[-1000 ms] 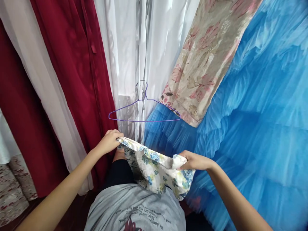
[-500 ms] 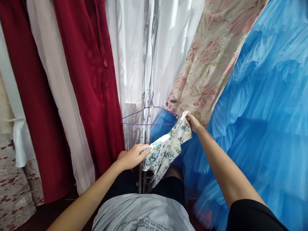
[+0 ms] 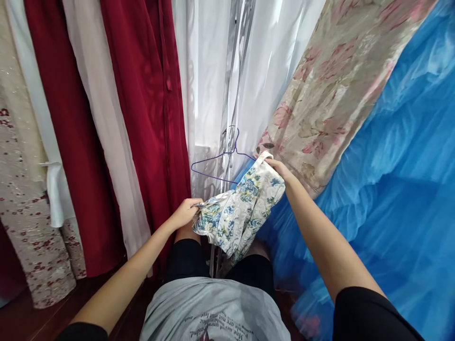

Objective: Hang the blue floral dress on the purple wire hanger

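Suspended between both hands: a white garment with a blue floral print, slanting from lower left to upper right. At the lower end: left hand, closed on the gathered edge of the cloth, just in front of the bare left leg. At the upper end: right hand, grasping the top corner, partly concealed behind the fabric; exact grip there impossible to tell. Main panel spread between the two grips, folded and creased, with lower folds hanging in front of the black shorts and above the gray T-shirt. Directly beyond the garment: a purple wire hanger, bare at left, overlapped by the cloth at lower right. Located behind the hanger: silvery metal uprights, against white drapery. Attachment point of the hook: too small to make out. Just beyond the right hand: a hanging beige fabric with pink flowers. Farther right, alongside the right forearm: ruffled blue tulle. To the left, beyond the left hand: a hanging dark red fabric beside a pale pink panel.
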Demonstrator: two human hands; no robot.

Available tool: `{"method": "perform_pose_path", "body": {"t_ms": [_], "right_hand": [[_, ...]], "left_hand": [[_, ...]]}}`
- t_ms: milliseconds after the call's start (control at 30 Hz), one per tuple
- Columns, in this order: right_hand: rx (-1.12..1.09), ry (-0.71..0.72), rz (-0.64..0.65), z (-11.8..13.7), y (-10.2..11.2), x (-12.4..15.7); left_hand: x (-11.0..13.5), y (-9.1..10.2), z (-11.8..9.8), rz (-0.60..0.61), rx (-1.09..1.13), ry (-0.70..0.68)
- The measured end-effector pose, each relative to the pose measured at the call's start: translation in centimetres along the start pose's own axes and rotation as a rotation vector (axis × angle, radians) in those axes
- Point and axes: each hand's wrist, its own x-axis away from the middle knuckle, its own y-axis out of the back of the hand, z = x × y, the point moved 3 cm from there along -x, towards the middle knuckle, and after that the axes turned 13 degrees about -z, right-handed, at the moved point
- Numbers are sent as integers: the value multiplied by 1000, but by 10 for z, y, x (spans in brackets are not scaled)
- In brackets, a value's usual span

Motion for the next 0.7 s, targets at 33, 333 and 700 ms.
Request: {"method": "perform_pose_path", "body": {"t_ms": [33,333,700], "right_hand": [[-7,11,12,0,-6,-3],[243,131,33,31,-10,7],[150,-122,16,17,-8,5]], "left_hand": [[0,2,4,-2,-63,-20],[-54,76,43,-211,-422,-33],[-169,59,-16,-425,-248,13]]}}
